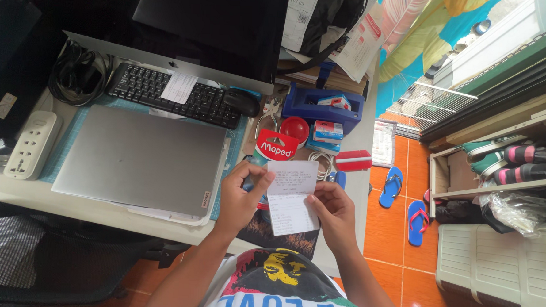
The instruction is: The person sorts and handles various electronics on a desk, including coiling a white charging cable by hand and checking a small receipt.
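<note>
Grey laptop lies shut on the desk, and we take it as our landmark. Behind it sit a black monitor and a keyboard with a mouse; left of it, a white power strip; right of it, a blue tape dispenser and a red blister pack. Just off its near right corner we hold a white paper slip above the desk edge. Our left hand pinches the slip's left edge between thumb and fingers; our right hand pinches its right edge the same way. We judge the slip very light, limp and easy to crease or tear, best held at its side edges as now. Its long axis runs away from us, top end towards the blister pack, tilted slightly left.
</note>
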